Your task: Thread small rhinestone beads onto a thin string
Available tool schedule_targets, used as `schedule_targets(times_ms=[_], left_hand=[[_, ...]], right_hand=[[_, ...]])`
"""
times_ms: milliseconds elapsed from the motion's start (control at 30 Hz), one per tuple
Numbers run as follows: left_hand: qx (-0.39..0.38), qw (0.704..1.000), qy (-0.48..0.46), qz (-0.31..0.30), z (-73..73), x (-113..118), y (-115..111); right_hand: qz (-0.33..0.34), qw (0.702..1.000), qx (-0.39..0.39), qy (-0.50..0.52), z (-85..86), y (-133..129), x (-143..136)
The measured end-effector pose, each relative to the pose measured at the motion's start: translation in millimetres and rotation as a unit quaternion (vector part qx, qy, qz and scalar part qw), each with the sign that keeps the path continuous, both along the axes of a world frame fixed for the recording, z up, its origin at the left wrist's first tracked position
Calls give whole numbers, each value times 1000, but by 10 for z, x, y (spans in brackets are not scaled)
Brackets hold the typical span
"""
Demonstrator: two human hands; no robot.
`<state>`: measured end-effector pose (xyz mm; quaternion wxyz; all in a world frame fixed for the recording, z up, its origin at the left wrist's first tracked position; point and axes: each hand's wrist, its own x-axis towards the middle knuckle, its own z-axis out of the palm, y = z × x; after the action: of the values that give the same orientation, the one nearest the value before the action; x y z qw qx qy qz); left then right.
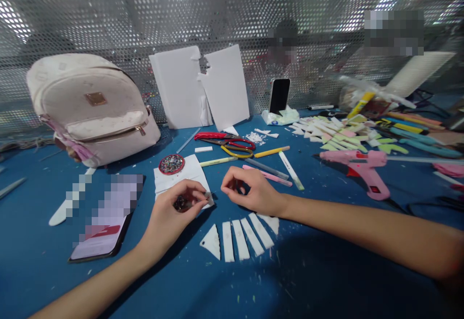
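Observation:
Over the white sheet [198, 171], my left hand [179, 202] is closed in a pinch, with something small and dark at its fingertips that I cannot make out. Facing it, a short gap away, my right hand [255, 189] has thumb and fingers pinched together; what they hold, if anything, is too small to see. A round red-rimmed dish [171, 164] of tiny dark and coloured bits sits on the sheet behind my left hand. Below both hands, a white pointed piece [211, 242] with a small hole and several white strips [240, 239] lie in a fanned row.
A phone [108, 217] lies at left before a white backpack [94, 111]. Red-handled scissors [224, 140], a yellow marker [271, 152] and white boards [226, 87] are behind the hands. At right are a pink glue gun [366, 166] and piled pale strips [340, 133].

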<state>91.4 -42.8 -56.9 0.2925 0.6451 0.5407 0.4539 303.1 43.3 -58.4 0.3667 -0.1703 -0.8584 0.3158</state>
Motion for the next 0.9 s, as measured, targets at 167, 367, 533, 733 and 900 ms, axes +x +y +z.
schedule_targets(times_ms=[167,367,533,733,900], left_hand=[[3,1000,4,1,8,-5,-8],[10,1000,9,1,-4,-8,7],[16,1000,7,-3,0,-12,-3],[18,1000,9,-4,-1,-5,14],[24,999,31,4,0,-18,2]], right_hand=[[-2,1000,-4,-4,4,-1,1],[-5,1000,-7,-6,8,-5,4],[-3,1000,-8,-10,15,-9,4],[0,1000,-10,-13,5,3,0],[15,1000,-6,-8,8,0,-4]])
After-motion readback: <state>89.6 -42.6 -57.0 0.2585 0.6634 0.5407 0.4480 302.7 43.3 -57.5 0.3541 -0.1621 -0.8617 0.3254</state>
